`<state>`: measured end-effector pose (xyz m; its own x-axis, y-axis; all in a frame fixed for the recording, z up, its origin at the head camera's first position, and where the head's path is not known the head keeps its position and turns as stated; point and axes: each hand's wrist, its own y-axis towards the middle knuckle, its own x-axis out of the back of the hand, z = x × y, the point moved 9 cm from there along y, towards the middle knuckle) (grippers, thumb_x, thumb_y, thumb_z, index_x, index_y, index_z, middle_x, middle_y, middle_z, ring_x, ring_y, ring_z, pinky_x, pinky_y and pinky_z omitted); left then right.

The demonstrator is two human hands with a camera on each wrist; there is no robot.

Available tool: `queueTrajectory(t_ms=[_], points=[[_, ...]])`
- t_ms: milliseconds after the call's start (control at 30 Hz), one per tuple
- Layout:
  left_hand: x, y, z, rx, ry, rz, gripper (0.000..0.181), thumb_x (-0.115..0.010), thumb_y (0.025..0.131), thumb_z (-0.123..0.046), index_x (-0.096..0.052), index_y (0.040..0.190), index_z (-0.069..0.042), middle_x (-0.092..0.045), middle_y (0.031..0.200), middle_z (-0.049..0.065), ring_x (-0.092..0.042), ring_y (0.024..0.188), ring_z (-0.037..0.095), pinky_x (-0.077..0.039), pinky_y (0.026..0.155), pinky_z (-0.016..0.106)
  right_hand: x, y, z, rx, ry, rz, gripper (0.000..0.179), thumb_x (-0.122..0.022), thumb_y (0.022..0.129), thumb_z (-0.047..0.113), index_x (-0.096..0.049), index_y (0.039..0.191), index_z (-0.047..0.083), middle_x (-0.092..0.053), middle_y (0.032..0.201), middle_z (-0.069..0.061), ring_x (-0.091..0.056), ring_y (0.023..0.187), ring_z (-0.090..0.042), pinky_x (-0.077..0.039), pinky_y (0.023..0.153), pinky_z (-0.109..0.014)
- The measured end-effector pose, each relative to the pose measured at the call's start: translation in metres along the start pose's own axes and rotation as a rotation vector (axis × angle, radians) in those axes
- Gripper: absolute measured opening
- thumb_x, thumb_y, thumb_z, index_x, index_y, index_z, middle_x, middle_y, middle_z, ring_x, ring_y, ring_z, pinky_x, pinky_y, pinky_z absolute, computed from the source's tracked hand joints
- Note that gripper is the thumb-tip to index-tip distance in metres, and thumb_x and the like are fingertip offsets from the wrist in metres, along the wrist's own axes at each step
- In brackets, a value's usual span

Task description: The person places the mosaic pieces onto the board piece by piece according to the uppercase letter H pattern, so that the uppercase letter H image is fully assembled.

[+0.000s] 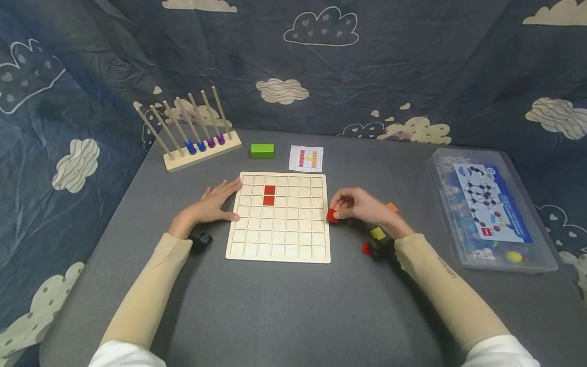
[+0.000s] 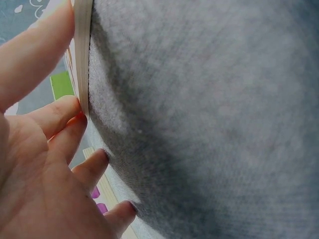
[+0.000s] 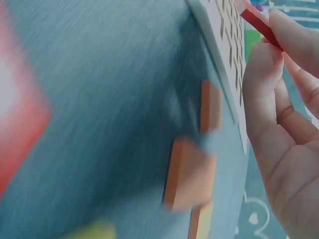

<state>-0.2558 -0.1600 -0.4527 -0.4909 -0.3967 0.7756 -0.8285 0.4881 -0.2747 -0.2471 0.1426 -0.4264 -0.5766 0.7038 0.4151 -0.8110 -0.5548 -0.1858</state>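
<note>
A pale wooden grid board [image 1: 278,250] lies on the grey table, with two red square tiles [image 1: 269,195] set one below the other in its upper left part. My left hand [image 1: 212,202] rests at the board's left edge, thumb and fingertips touching it, fingers spread. In the left wrist view the thumb [image 2: 35,55] lies against the board's side. Just off the right edge, my right hand [image 1: 359,206] pinches a red tile [image 1: 332,216] between thumb and fingers. Under the right wrist lie a yellow tile [image 1: 378,233], another red tile [image 1: 367,248] and an orange tile [image 1: 392,207].
Behind the board stand a green block [image 1: 262,151] and a small pattern card [image 1: 305,158]. A peg stand with beads [image 1: 202,153] is at the back left. On the right lies a clear plastic box [image 1: 458,214]. A cloud-print cloth [image 1: 293,61] hangs behind.
</note>
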Motion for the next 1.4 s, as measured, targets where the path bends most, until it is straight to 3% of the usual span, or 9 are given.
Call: queueTrajectory(t_ms=[233, 433, 633, 833, 1200, 1300, 1400], points=[[0.0, -0.001, -0.001, 0.007, -0.005, 0.004, 0.093, -0.072, 0.086, -0.034, -0.015, 0.152, -0.002, -0.009, 0.158, 0.019, 0.003, 0.143, 0.04, 0.008, 0.107, 0.063, -0.028, 0.031, 0.017, 0.025, 0.026, 0.043, 0.011, -0.068, 0.084, -0.005, -0.063, 0.093, -0.004, -0.061, 0.08, -0.009, -0.055, 0.07, -0.017, -0.047, 0.064, -0.025], [0.0, -0.001, -0.002, 0.002, -0.007, 0.004, 0.094, -0.072, 0.085, -0.034, -0.015, 0.152, -0.002, -0.009, 0.158, 0.019, 0.002, 0.143, 0.04, 0.007, 0.106, 0.063, -0.054, 0.056, 0.034, 0.028, 0.007, 0.058, 0.009, -0.065, 0.084, -0.006, -0.065, 0.092, -0.002, -0.062, 0.078, -0.009, -0.054, 0.067, -0.018, -0.044, 0.058, -0.026], [0.001, -0.002, -0.001, 0.008, 0.003, 0.001, 0.094, -0.073, 0.085, -0.034, -0.015, 0.152, -0.002, -0.008, 0.158, 0.018, 0.002, 0.143, 0.041, 0.007, 0.106, 0.064, -0.078, 0.077, 0.049, 0.023, 0.005, 0.062, 0.011, -0.065, 0.082, -0.007, -0.066, 0.091, -0.001, -0.062, 0.078, -0.008, -0.056, 0.065, -0.017, -0.048, 0.059, -0.027], [0.001, 0.0, -0.002, 0.009, -0.001, 0.005, 0.095, -0.073, 0.084, -0.033, -0.014, 0.153, -0.004, -0.007, 0.158, 0.017, 0.002, 0.143, 0.04, 0.008, 0.106, 0.064, -0.092, 0.095, 0.057, 0.05, -0.119, 0.034, 0.012, -0.066, 0.08, -0.007, -0.067, 0.088, 0.001, -0.064, 0.078, -0.007, -0.056, 0.068, -0.013, -0.046, 0.062, -0.023], [0.0, 0.001, 0.0, -0.009, -0.004, -0.003, 0.093, -0.072, 0.085, -0.034, -0.015, 0.153, -0.003, -0.009, 0.158, 0.018, 0.001, 0.143, 0.041, 0.007, 0.106, 0.064, -0.106, 0.103, 0.073, 0.121, -0.468, -0.002, 0.014, -0.065, 0.079, -0.005, -0.066, 0.083, 0.008, -0.057, 0.068, 0.001, -0.05, 0.066, -0.012, -0.04, 0.065, -0.025], [0.0, 0.001, 0.0, -0.012, -0.007, -0.005, 0.093, -0.072, 0.085, -0.033, -0.016, 0.152, -0.002, -0.009, 0.158, 0.018, 0.001, 0.143, 0.041, 0.007, 0.106, 0.065, -0.105, 0.103, 0.071, 0.118, -0.464, -0.005, 0.013, -0.065, 0.08, -0.004, -0.066, 0.084, 0.009, -0.056, 0.069, 0.001, -0.05, 0.066, -0.012, -0.04, 0.065, -0.024], [-0.001, 0.001, 0.0, -0.008, -0.007, -0.001, 0.094, -0.072, 0.085, -0.034, -0.015, 0.153, -0.003, -0.008, 0.158, 0.018, 0.001, 0.143, 0.04, 0.007, 0.106, 0.064, -0.102, 0.101, 0.066, 0.089, -0.341, 0.001, 0.012, -0.065, 0.081, -0.004, -0.066, 0.085, 0.007, -0.058, 0.07, 0.0, -0.051, 0.063, -0.012, -0.041, 0.062, -0.023]])
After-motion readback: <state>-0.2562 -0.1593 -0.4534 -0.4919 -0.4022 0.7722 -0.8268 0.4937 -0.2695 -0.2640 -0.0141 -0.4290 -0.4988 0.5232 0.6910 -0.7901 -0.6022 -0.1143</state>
